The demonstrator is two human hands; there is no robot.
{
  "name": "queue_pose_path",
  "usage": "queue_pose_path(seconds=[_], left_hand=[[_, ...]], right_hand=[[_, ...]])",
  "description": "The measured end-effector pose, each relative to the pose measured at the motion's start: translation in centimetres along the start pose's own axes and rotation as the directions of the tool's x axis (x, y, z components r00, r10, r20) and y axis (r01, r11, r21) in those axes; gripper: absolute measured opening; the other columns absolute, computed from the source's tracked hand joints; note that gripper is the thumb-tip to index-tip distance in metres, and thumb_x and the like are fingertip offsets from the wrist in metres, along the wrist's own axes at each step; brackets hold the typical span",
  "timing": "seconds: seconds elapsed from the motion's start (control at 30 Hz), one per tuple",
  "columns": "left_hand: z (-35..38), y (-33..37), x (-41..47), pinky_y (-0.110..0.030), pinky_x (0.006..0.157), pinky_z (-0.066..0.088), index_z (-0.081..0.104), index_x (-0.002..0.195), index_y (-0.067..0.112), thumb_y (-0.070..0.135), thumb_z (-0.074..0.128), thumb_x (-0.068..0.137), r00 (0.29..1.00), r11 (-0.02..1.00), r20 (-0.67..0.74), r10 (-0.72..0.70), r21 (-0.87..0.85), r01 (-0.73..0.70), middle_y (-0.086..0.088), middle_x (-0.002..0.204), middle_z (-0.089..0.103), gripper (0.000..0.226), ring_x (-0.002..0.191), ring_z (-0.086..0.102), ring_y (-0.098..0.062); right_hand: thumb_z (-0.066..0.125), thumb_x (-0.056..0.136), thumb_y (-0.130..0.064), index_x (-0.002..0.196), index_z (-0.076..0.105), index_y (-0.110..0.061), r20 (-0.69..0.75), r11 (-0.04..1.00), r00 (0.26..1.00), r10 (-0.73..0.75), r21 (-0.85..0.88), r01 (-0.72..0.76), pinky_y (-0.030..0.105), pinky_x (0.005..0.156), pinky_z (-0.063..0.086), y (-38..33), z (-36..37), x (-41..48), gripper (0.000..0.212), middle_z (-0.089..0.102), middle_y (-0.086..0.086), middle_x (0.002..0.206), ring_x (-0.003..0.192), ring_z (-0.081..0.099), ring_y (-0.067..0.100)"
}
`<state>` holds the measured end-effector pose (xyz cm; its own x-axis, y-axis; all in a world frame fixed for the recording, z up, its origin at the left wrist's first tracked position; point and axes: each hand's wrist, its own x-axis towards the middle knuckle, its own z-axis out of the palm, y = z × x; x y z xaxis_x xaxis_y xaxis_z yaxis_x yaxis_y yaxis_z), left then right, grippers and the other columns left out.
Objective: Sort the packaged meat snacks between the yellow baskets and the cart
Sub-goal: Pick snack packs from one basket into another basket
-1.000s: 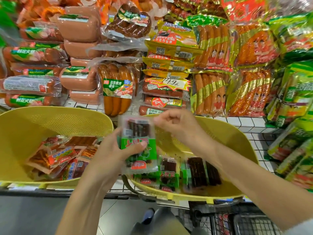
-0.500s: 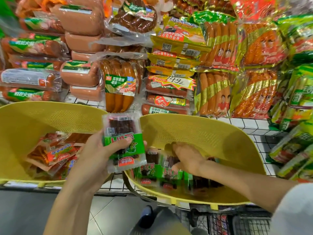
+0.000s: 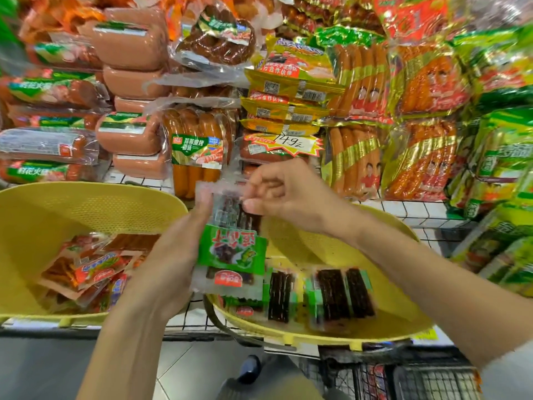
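- While I watch the head cam, 1 green-label pack (image 3: 232, 249) is up in the air betw. the 2 baskets, its lower edge over the near-left rim of the right one. It's clear crinkly film w/ flat dark meat strips inside, a green band across the middle and a red oval near the bottom.
- left grip (image 3: 170, 255): clamped on that pack. The palm is along its left edge, w/ fingertips up at the top-left corner.
- right grip (image 3: 288, 194): thumb & forefinger pinched together on the pack's top edge, other fingers curled in.
- left yellow basket (image 3: 86, 203): rounded matte plastic, wall dotted w/ fine holes. It holds a loose heap of orange-label packs (image 3: 89, 269), flat & glossy. They overlap too much for an exact count, but I make out at least 4.
- right yellow basket (image 3: 331, 249): same plastic & shape. It holds 3 dark-strip packs (image 3: 340, 295) that I can count, lying flat and blurred.
- cart (image 3: 418, 382): black wire mesh, bottom right, below the right basket. Can't tell what's in it.
- wire shelf (image 3: 418, 209): white grid under both baskets.
- sausage stacks (image 3: 129, 47): behind the baskets. Pink blunt logs in tight film on the left, long orange sausages in gold-banded bags on the right.
- 1 starburst price tag (image 3: 285, 144), handwritten 149.
- floor (image 3: 187, 365): grey tiles.
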<state>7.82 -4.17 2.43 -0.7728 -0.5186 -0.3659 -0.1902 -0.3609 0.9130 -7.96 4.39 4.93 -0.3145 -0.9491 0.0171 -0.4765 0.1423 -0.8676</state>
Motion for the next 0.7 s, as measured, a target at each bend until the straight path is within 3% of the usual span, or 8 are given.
queue_pose_path(seconds=[0.07, 0.17, 0.23, 0.3, 0.37, 0.5, 0.63, 0.7], left_hand=[[-0.3, -0.1, 0.0, -0.036, 0.064, 0.059, 0.069, 0.100, 0.020, 0.044, 0.074, 0.063, 0.997, 0.998, -0.055, 0.056, 0.033, -0.054, -0.005, 0.089, 0.076, 0.045, 0.083, 0.073, -0.025], [-2.3, -0.1, -0.2, -0.031, 0.052, 0.056, 0.065, 0.105, 0.011, 0.017, 0.073, 0.062, 0.990, 0.998, -0.121, 0.067, 0.018, -0.066, -0.012, 0.086, 0.075, 0.044, 0.073, 0.073, -0.025], [-3.7, 0.0, -0.6, -0.031, 0.049, 0.056, 0.066, 0.102, 0.014, 0.016, 0.071, 0.063, 0.984, 0.998, -0.163, 0.064, -0.002, -0.065, -0.011, 0.085, 0.075, 0.039, 0.071, 0.073, -0.025], [-4.4, 0.1, -0.8, -0.029, 0.048, 0.055, 0.068, 0.096, 0.019, 0.016, 0.070, 0.063, 0.979, 0.996, -0.187, 0.077, -0.023, -0.083, -0.009, 0.084, 0.075, 0.033, 0.071, 0.073, -0.023], [-4.7, -0.1, -0.9, -0.028, 0.050, 0.056, 0.071, 0.087, 0.023, 0.017, 0.070, 0.063, 0.982, 0.995, -0.169, 0.086, -0.034, -0.093, -0.009, 0.085, 0.075, 0.025, 0.073, 0.074, -0.023], [-4.9, -0.6, -1.1, -0.031, 0.052, 0.056, 0.073, 0.088, 0.026, 0.014, 0.071, 0.066, 0.981, 0.993, -0.173, 0.089, -0.062, -0.101, -0.010, 0.088, 0.075, 0.025, 0.075, 0.073, -0.024], [-4.9, -1.0, -0.8, -0.032, 0.051, 0.056, 0.068, 0.096, 0.018, 0.011, 0.071, 0.068, 0.980, 0.993, -0.188, 0.071, -0.082, -0.088, -0.011, 0.086, 0.075, 0.029, 0.073, 0.073, -0.025], [-4.8, -1.1, -0.7, -0.031, 0.051, 0.056, 0.069, 0.094, 0.019, 0.012, 0.071, 0.067, 0.981, 0.992, -0.176, 0.076, -0.082, -0.092, -0.011, 0.087, 0.075, 0.028, 0.074, 0.073, -0.025]], right_hand=[[0.071, 0.082, -0.010, 0.081, 0.066, -0.007, -0.098, 0.997, 0.995, 0.027, 0.079, -0.019, 0.021, 0.058, 0.043, 0.8, 1.3, 0.5, 0.006, 0.060, -0.001, 0.066, 0.059, 0.051, 0.007], [0.058, 0.092, -0.013, 0.082, 0.065, 0.000, -0.216, 0.974, 0.964, 0.158, 0.196, -0.115, 0.020, 0.053, 0.043, 3.3, 1.9, 0.6, 0.018, 0.062, 0.006, 0.067, 0.058, 0.055, 0.013], [0.058, 0.093, -0.019, 0.082, 0.065, -0.004, -0.144, 0.974, 0.975, 0.169, -0.126, -0.187, 0.014, 0.054, 0.042, 5.5, 2.7, 0.0, 0.020, 0.063, 0.004, 0.070, 0.060, 0.055, 0.012], [0.060, 0.091, -0.028, 0.089, 0.066, -0.006, 0.104, 0.872, 0.961, 0.255, -0.454, -0.182, 0.011, 0.054, 0.045, 7.3, 4.7, -0.9, 0.023, 0.065, 0.001, 0.076, 0.063, 0.058, 0.012], [0.060, 0.089, -0.039, 0.099, 0.064, -0.005, 0.263, 0.768, 0.892, 0.367, -0.627, -0.131, 0.028, 0.064, 0.052, 8.8, 7.0, -1.6, 0.036, 0.067, 0.008, 0.089, 0.077, 0.063, 0.022], [0.062, 0.081, -0.054, 0.133, 0.041, -0.007, 0.229, 0.591, 0.861, 0.454, -0.801, -0.099, 0.037, 0.101, 0.036, 11.1, 9.5, -1.8, 0.073, 0.041, 0.011, 0.133, 0.122, 0.039, 0.029], [0.071, 0.072, -0.053, 0.130, 0.042, -0.012, 0.137, 0.592, 0.923, 0.360, -0.798, -0.113, 0.034, 0.099, 0.029, 11.9, 9.3, -1.4, 0.077, 0.042, 0.007, 0.129, 0.122, 0.036, 0.026], [0.075, 0.072, -0.046, 0.128, 0.045, -0.015, 0.127, 0.646, 0.894, 0.429, -0.735, -0.206, 0.033, 0.100, 0.032, 11.9, 8.6, -1.6, 0.070, 0.046, 0.004, 0.126, 0.120, 0.039, 0.024]])
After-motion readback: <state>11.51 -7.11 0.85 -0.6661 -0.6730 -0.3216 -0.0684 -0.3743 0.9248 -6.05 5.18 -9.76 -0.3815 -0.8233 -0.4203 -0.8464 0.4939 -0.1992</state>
